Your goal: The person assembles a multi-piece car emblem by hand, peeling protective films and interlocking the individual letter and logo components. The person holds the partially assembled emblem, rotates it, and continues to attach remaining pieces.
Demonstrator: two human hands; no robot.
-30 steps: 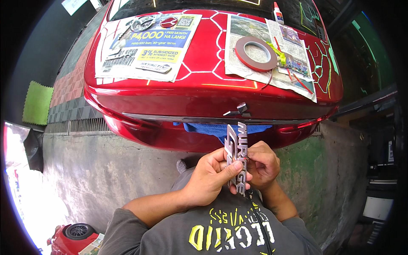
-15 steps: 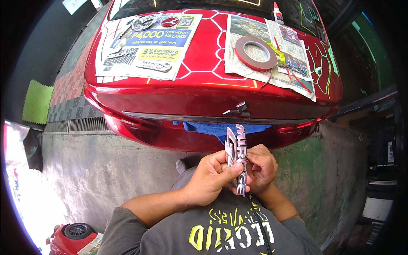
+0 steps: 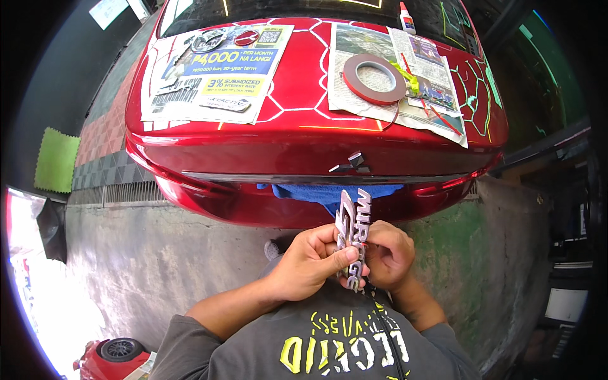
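Observation:
Close to my chest, my left hand (image 3: 307,263) grips two chrome letter emblems side by side, thumb across their front. The longer letter emblem (image 3: 363,212) stands upright beside a slanted chrome emblem (image 3: 346,212). Their lower parts are partly covered by my thumb. My right hand (image 3: 391,253) is at the emblems' right edge with its fingers curled in a pinch. Whatever is between those fingertips is hidden. In front of my hands, a blue cloth (image 3: 304,192) hangs at the red car's bumper, below a three-diamond badge (image 3: 351,164) on the trunk.
On the red trunk lid (image 3: 304,120), a left newspaper (image 3: 269,66) bears a round red badge (image 3: 246,38), a chrome badge (image 3: 208,43) and a flat silver badge (image 3: 225,104). The right newspaper (image 3: 354,38) holds a tape roll (image 3: 399,81) and red strips. A glue bottle (image 3: 407,24) stands behind.
The two emblems have tilted slightly, their tops leaning more to the right. My right hand has shifted a little at their edge, its fingers more curled. The view has moved slightly.

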